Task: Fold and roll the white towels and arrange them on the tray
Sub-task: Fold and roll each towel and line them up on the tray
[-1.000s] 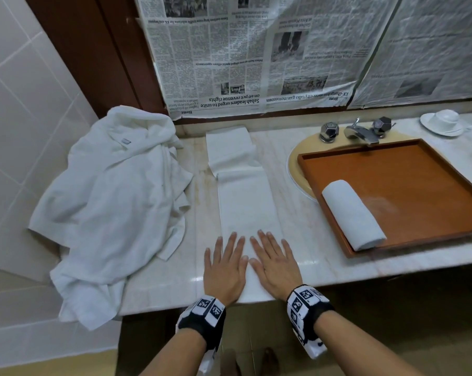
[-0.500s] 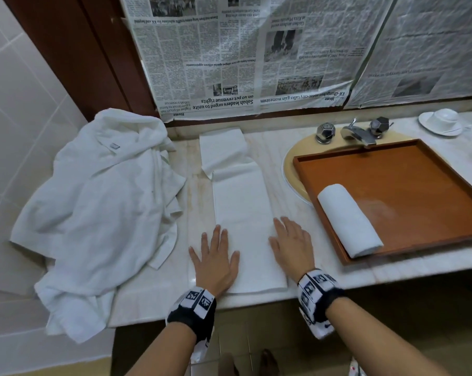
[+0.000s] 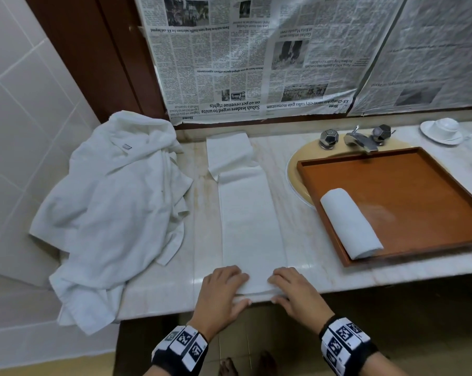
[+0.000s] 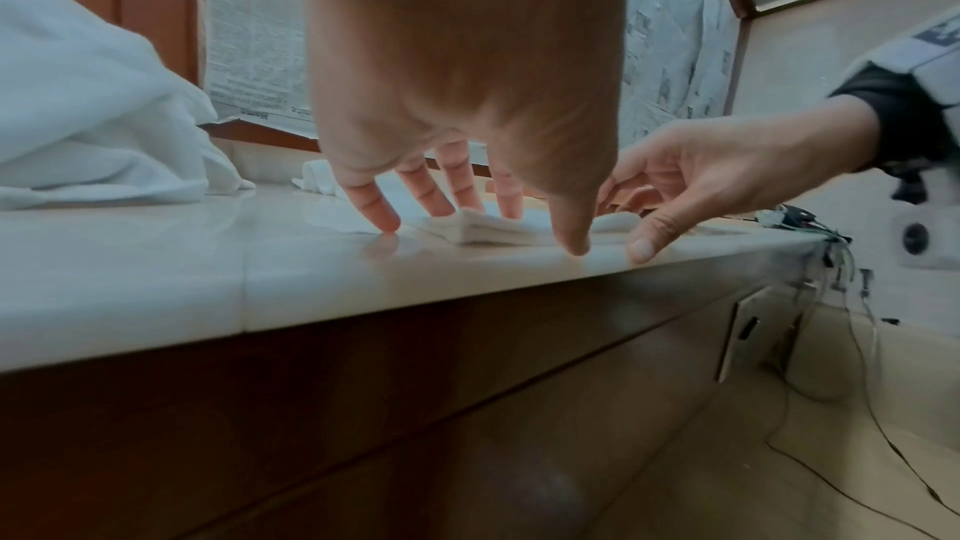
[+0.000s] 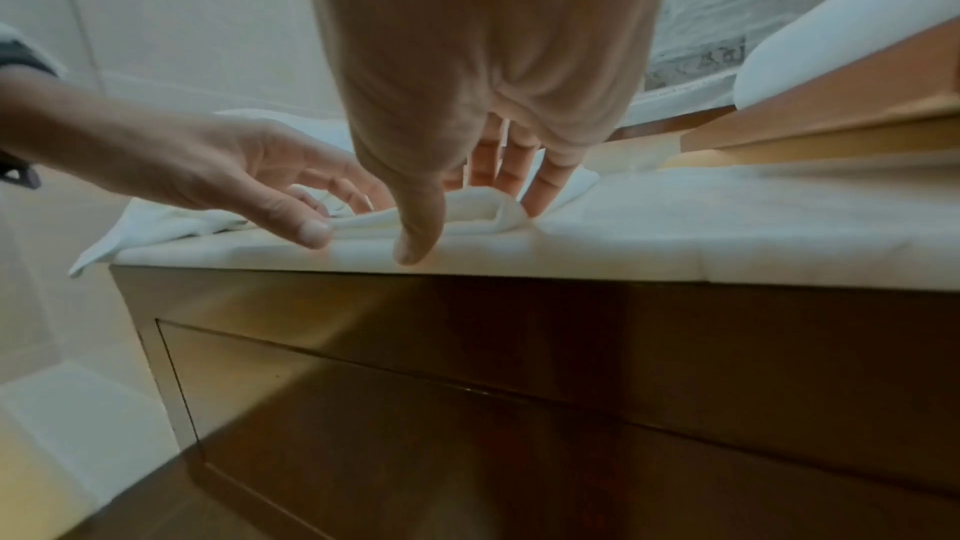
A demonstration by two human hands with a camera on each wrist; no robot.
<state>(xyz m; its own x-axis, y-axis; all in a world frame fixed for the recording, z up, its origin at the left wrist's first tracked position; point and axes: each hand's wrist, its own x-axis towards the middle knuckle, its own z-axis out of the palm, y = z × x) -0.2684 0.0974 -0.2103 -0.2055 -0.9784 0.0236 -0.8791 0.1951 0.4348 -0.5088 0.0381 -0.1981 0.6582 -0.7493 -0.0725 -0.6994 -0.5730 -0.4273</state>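
A long folded white towel (image 3: 252, 221) lies lengthwise on the marble counter (image 3: 305, 256), its far end turned askew. Both hands are at its near end by the counter's front edge. My left hand (image 3: 237, 289) curls over the left corner with the thumb under the edge. My right hand (image 3: 278, 289) grips the right corner the same way. The left wrist view shows the near end (image 4: 488, 230) raised into a small fold under the fingers. In the right wrist view the fold (image 5: 483, 208) bulges between thumb and fingers. One rolled towel (image 3: 350, 222) lies in the wooden tray (image 3: 419, 185).
A heap of loose white towels (image 3: 115, 207) covers the counter's left end and hangs over its edge. The tray sits over a sink with a faucet (image 3: 361, 138) behind it. A cup on a saucer (image 3: 443, 128) stands at the far right. Newspaper covers the wall behind.
Both hands went from lying flat on the towel to its near end, where the fingers curled around the edge. The near edge has lifted into a small fold.
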